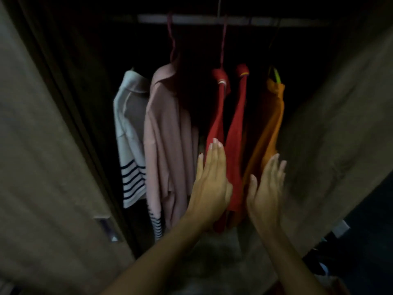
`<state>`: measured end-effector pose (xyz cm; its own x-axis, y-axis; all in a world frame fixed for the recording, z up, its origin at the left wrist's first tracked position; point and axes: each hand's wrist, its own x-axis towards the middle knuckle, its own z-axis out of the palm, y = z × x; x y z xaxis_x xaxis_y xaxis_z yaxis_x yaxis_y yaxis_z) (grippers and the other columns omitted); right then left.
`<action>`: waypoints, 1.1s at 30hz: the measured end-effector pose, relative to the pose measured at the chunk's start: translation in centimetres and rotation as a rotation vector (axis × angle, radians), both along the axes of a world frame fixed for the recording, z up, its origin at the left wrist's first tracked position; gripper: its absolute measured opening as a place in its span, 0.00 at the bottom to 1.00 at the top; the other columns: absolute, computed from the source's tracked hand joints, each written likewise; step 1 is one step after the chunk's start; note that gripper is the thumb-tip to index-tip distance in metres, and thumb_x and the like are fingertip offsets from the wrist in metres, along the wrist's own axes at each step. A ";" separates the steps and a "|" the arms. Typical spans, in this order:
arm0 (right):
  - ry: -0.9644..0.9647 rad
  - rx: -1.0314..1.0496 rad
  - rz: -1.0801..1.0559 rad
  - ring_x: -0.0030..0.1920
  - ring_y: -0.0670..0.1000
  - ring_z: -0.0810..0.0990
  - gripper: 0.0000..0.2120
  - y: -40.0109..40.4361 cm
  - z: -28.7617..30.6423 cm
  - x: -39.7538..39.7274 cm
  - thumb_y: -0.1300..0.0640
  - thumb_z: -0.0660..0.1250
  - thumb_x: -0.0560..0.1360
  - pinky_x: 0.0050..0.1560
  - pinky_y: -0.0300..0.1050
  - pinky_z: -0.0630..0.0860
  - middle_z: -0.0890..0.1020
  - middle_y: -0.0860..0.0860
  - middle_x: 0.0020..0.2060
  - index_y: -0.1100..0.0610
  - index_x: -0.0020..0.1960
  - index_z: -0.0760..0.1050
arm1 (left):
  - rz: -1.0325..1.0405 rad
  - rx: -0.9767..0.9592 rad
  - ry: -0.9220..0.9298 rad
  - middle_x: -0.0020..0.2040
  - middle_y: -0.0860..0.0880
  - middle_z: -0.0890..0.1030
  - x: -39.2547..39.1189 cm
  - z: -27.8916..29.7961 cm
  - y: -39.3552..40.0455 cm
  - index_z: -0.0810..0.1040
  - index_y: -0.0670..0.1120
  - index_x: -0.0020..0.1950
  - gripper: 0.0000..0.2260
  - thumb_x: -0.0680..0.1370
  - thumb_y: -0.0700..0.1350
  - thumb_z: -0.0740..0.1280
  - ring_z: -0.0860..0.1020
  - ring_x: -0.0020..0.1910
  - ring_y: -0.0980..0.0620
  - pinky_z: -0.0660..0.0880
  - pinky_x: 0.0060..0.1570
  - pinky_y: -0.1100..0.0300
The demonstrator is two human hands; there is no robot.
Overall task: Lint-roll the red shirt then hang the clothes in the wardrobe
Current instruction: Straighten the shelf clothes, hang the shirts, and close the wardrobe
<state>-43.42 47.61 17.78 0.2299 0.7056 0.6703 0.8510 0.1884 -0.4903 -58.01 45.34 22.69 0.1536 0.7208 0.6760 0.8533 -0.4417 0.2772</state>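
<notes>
While hanging from the rail [212,18], red shirt [234,145] sitting between flat, straight-fingered left hand [209,184] and right hand [266,192], neither gripping.

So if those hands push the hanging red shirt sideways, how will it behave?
The red shirt would probably swing and slide, since it hangs from a hook on the rail. It looks floppy, draping in loose folds. The open left hand lying against it would likely dent the cloth.
</notes>
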 end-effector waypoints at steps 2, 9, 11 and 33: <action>-0.013 0.061 0.028 0.77 0.56 0.46 0.30 -1.5 -1.2 -2.2 0.52 0.53 0.80 0.77 0.51 0.45 0.52 0.59 0.76 0.65 0.76 0.47 | 0.008 0.061 0.001 0.77 0.41 0.52 -2.8 -0.5 -2.2 0.44 0.40 0.77 0.36 0.74 0.40 0.61 0.49 0.77 0.47 0.45 0.76 0.50; -0.146 0.081 0.132 0.76 0.60 0.56 0.30 -8.7 -8.6 -17.8 0.52 0.57 0.79 0.75 0.58 0.54 0.60 0.62 0.74 0.66 0.75 0.53 | 0.039 0.309 0.178 0.78 0.42 0.45 -20.0 -4.6 -6.7 0.43 0.45 0.78 0.34 0.77 0.46 0.57 0.45 0.77 0.46 0.45 0.74 0.46; -0.162 0.047 0.190 0.76 0.60 0.58 0.29 -10.2 -10.8 -23.3 0.52 0.57 0.80 0.75 0.57 0.55 0.59 0.61 0.74 0.65 0.75 0.56 | 0.067 0.357 0.220 0.78 0.46 0.39 -25.1 -5.0 -7.0 0.42 0.45 0.78 0.34 0.77 0.47 0.58 0.43 0.77 0.46 0.45 0.74 0.46; -0.295 -0.114 0.033 0.76 0.61 0.52 0.38 -8.5 -15.6 -38.4 0.42 0.56 0.80 0.75 0.57 0.55 0.54 0.62 0.75 0.64 0.77 0.45 | 0.175 0.677 0.568 0.77 0.39 0.42 -36.6 -5.2 0.0 0.52 0.44 0.78 0.35 0.78 0.62 0.58 0.42 0.77 0.43 0.45 0.73 0.46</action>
<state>-81.82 39.15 2.14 0.0129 0.7842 0.6204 0.9539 0.1765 -0.2429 -94.59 45.29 17.45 0.5194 0.2406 0.8200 0.8527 -0.2084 -0.4790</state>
